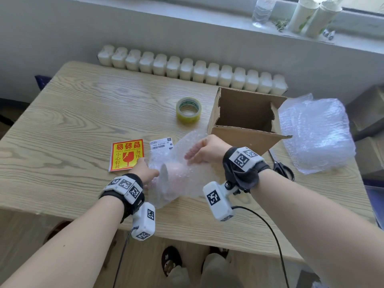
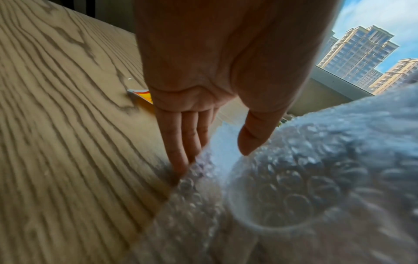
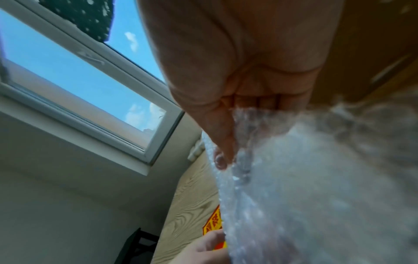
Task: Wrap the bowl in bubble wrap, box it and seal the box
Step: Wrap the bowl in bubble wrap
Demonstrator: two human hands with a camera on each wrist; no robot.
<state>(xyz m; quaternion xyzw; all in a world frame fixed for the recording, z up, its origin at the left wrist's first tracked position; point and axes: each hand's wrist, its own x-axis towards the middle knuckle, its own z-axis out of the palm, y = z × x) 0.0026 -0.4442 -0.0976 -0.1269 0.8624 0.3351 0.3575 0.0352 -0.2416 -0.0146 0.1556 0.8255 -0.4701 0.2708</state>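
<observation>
A bowl lies on its side on the wooden table, seen through the sheet of bubble wrap around it. My left hand is at the bundle's left end. Its fingers lie straight along the table against the bubble wrap, and its thumb touches the top of the wrapped bowl. My right hand is above the bundle and pinches a raised edge of the bubble wrap between thumb and fingers. An open cardboard box stands behind the right hand.
A roll of tape stands left of the box. A red and yellow fragile sticker and a barcode label lie by the left hand. More bubble wrap is piled at the far right, with scissors near it.
</observation>
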